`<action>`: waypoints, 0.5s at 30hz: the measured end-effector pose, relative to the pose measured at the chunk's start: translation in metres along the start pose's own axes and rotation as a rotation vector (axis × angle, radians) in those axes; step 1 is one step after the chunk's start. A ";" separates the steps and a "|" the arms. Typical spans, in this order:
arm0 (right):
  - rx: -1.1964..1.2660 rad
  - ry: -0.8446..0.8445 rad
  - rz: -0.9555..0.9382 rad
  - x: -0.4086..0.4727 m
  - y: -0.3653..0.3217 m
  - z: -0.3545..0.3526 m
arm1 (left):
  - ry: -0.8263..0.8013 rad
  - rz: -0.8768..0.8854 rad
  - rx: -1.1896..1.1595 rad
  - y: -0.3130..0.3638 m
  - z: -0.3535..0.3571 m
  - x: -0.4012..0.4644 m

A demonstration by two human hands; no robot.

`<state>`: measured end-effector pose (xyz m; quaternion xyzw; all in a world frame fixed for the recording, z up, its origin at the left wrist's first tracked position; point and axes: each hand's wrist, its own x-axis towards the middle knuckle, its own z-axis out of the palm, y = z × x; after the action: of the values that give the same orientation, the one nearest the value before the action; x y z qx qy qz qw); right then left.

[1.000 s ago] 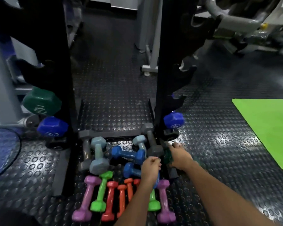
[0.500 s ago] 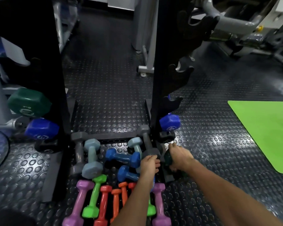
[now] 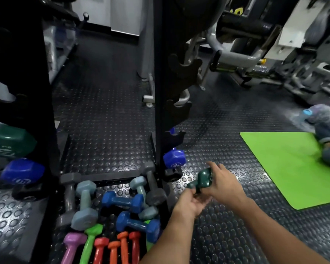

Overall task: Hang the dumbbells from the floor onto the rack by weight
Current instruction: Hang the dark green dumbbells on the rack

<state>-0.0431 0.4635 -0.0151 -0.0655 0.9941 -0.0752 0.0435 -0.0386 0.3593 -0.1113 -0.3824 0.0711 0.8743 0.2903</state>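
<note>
Lifted off the floor, green dumbbell [image 3: 203, 181] gripped by right hand [image 3: 224, 185] and left hand [image 3: 191, 203].

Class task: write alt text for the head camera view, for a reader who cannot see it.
Two bare hands lift a dark green dumbbell above the studded gym floor: the right hand grips one end, the left hand supports the other. Left of them, coloured dumbbells lie at the foot of a black rack already holding a blue dumbbell.
</note>
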 end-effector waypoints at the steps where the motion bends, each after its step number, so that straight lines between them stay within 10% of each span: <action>1: 0.020 0.022 0.007 -0.003 0.000 -0.008 | 0.012 0.003 -0.009 0.000 0.011 -0.002; 9: 0.136 0.259 0.021 -0.018 0.009 -0.062 | -0.060 0.025 -0.051 0.005 0.075 -0.035; 15: 0.438 0.366 0.089 -0.038 0.015 -0.094 | -0.192 0.259 0.369 0.007 0.124 -0.057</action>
<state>-0.0167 0.4972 0.0776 0.0039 0.9473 -0.2969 -0.1201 -0.0896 0.3711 0.0152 -0.2257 0.2501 0.9089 0.2460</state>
